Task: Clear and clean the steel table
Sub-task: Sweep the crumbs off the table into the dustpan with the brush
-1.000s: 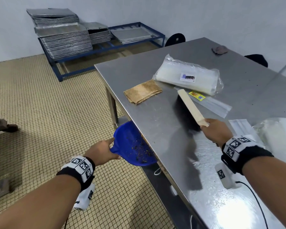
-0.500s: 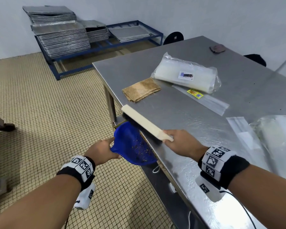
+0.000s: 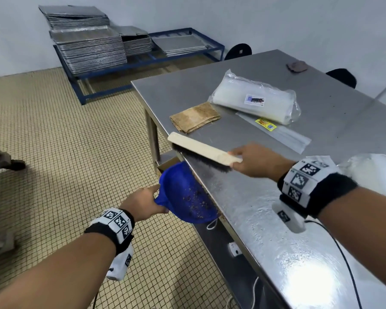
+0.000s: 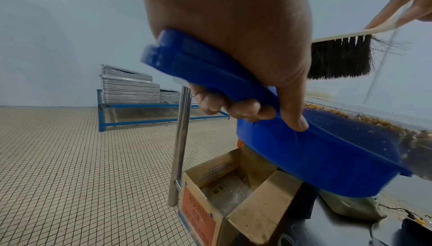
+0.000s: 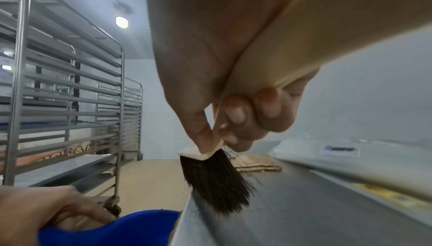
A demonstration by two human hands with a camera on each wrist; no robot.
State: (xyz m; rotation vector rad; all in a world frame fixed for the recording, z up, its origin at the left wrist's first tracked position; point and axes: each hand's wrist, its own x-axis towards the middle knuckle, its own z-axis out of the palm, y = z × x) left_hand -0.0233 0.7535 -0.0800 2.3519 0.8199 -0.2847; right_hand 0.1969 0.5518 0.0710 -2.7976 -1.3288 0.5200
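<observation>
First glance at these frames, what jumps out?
The blue dustpan, held by the left hand against the steel table edge, with brown crumbs in it. Just above, the right hand grips a wooden brush with dark bristles at that edge. Further along the table lie a brown cloth and a clear plastic package.

A dustpan (image 3: 185,195) is held below the desk (image 3: 334,121) edge, with a brush (image 3: 203,153) set on that edge above it. Behind the brush a cloth (image 3: 195,117) is laid, and a bag (image 3: 254,100) right of it. A box (image 4: 236,202) is placed under the desk.
</observation>
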